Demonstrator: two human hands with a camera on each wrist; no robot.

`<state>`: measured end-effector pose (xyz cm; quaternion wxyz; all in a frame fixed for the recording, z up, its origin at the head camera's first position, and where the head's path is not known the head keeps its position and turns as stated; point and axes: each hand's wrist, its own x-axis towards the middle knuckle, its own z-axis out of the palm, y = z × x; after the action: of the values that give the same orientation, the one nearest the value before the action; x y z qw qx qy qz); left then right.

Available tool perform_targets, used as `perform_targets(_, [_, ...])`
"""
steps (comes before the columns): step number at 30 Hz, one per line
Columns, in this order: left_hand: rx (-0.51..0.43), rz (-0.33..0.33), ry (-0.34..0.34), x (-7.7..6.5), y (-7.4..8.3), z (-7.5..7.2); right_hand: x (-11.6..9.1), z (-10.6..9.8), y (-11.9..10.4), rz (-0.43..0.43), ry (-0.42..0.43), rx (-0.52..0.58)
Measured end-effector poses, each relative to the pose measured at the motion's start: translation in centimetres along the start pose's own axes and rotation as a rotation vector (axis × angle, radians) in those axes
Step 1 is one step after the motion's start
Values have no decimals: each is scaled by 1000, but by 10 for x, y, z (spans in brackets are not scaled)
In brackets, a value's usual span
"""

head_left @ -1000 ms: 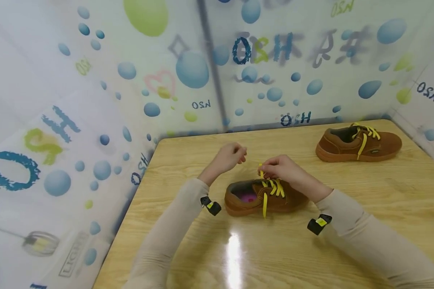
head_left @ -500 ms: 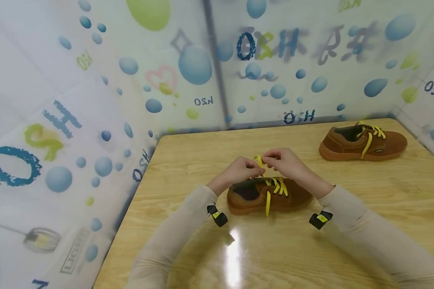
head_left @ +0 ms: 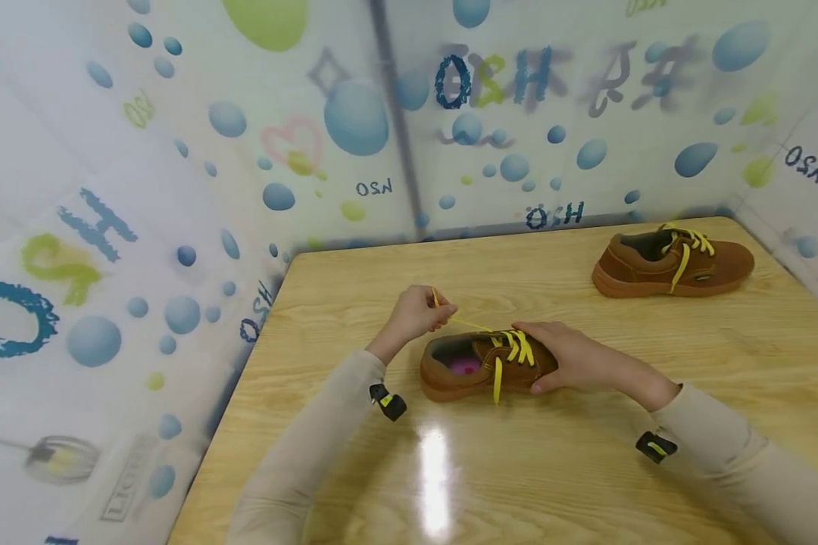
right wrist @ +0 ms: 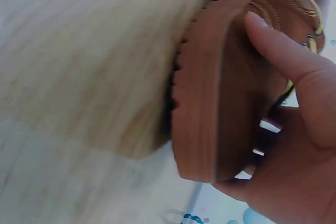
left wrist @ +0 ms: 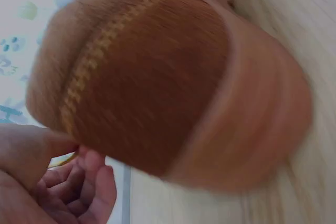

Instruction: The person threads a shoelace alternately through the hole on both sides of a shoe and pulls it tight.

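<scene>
A brown shoe (head_left: 460, 382) with yellow laces lies on the table, its toe toward the right. My left hand (head_left: 416, 312) pinches one yellow shoelace (head_left: 470, 324), drawn taut leftward from the eyelets, above and behind the heel. In the left wrist view the heel (left wrist: 152, 87) fills the picture, with the left hand (left wrist: 63, 177) low at its side. My right hand (head_left: 579, 359) grips the front of the shoe, thumb on the near side and fingers over the far side. The right wrist view has the right hand (right wrist: 299, 129) around the toe. The other lace end (head_left: 497, 380) hangs down the near side.
A second brown shoe (head_left: 675, 265) with yellow laces stands at the back right of the wooden table (head_left: 354, 484). Printed walls (head_left: 354, 189) with blue bubbles rise behind and at the left.
My right hand has let go of the lace and moved to the toe of the shoe. My left hand reached the lace, took it and pulled it out to the left.
</scene>
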<state>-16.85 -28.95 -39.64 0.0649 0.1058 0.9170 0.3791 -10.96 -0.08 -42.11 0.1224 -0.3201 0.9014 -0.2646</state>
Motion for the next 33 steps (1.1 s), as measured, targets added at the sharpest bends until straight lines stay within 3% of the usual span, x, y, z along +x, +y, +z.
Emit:
perform_targets(3, [68,9,-56,2,-2,4,-10,0,9,35,34,-11])
perform_targets(8, [113,81,-148,7,-7,10,-24,-4,20,62,66,-47])
perform_targets(11, [85,157,-291,3,-5,11,-33,-6,26,92,76,-58])
perform_targets(14, [81,210,-446,-11,4,10,-35,-5,34,102,103,-52])
perform_targets(16, [131,242,-494,-22,7,11,-32,-3,40,91,124,-38])
perform_targets(18, [204,267,-468,-32,7,12,-26,0,43,72,143,-22])
perform_targets(20, [267,278,-398,-40,7,15,-21,1,44,57,156,-2])
perform_targets(24, [333,306,-265,-42,16,21,-25,-7,48,61,178,29])
perform_targets(28, [371,358,-212,-28,41,32,-42,-28,62,101,221,35])
perform_targets(33, [401,406,-227,-4,68,51,-63,-45,85,140,281,28])
